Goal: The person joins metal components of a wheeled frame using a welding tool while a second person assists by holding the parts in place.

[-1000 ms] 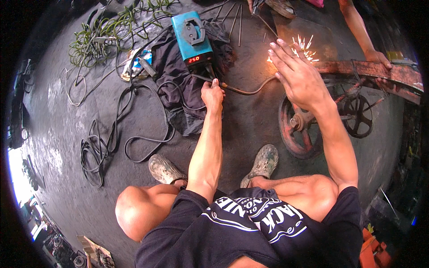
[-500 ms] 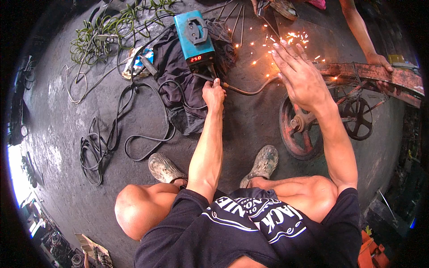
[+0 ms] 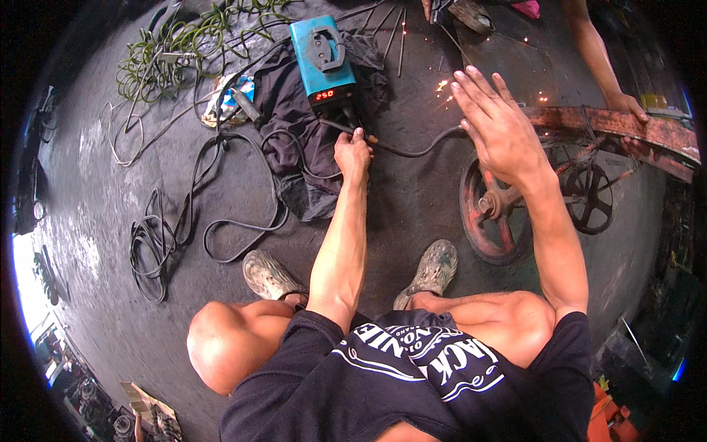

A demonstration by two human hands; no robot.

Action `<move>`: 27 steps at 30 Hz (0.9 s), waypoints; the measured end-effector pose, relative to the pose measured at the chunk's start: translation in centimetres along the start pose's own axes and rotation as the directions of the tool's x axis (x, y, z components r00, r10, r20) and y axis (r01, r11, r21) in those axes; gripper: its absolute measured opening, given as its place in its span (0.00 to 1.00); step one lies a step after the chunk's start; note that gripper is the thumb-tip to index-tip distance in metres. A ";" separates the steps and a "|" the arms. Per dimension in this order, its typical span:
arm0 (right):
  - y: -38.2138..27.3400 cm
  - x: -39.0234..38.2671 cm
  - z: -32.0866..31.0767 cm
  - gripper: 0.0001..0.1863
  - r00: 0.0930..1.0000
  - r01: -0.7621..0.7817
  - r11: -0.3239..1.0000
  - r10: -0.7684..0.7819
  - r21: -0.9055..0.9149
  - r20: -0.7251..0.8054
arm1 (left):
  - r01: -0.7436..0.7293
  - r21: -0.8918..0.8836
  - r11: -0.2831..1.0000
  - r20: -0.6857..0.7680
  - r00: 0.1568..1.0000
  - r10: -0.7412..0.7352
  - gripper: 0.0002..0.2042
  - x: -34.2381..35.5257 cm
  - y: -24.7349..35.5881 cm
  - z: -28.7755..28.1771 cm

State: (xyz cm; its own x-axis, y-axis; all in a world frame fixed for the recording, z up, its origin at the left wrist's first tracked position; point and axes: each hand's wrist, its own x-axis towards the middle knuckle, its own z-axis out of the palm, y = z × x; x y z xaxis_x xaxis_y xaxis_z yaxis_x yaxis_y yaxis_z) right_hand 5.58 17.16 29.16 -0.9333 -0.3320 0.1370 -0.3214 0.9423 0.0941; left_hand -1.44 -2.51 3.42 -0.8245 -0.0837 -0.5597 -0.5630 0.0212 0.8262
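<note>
My left hand (image 3: 353,155) is closed around the dark welding cable (image 3: 416,155) just in front of a blue welding machine (image 3: 313,55) with a lit red display. From that hand the cable runs right and passes behind my right hand (image 3: 495,121). My right hand is raised with its fingers stretched out, holding nothing. Past its fingertips a thin welding rod (image 3: 453,44) slants down, with a few sparks (image 3: 442,88) nearby; the spot where it ends is hidden. A rusty red metal frame (image 3: 589,121) with a spoked wheel (image 3: 497,210) lies beyond my right wrist.
Another person's hand (image 3: 626,107) grips the metal frame at the right. The machine rests on a dark cloth (image 3: 287,147). Black cable loops (image 3: 155,250) and a green coiled hose (image 3: 169,66) lie on the left. Several loose rods (image 3: 401,44) lie at the top.
The bright shower of sparks beyond my right hand has dwindled to a few scattered points, and its orange glow has faded. Both my hands stay almost where they were.
</note>
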 end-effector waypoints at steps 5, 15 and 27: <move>0.0 0.0 -0.1 0.25 1.000 0.008 1.000 -0.008 -0.008 0.015 | -0.004 -0.059 0.998 0.054 0.998 0.007 0.14 0.7 -0.6 0.2; -0.2 0.3 -0.1 0.26 0.999 -0.015 1.000 0.015 -0.006 0.052 | 0.022 -0.014 1.000 0.013 1.000 -0.021 0.15 0.2 -0.2 0.2; -0.3 0.4 -0.2 0.26 0.999 -0.002 1.000 0.003 -0.005 0.051 | 0.008 0.045 0.999 0.004 1.000 -0.008 0.15 0.6 -0.6 0.2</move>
State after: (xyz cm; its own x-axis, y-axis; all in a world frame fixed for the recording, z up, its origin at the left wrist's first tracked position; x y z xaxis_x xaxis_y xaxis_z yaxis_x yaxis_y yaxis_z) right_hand 5.31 16.73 29.35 -0.9411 -0.3269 0.0871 -0.3184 0.9428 0.0983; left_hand -1.55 -2.38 2.57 -0.8201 -0.0803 -0.5666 -0.5716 0.0654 0.8179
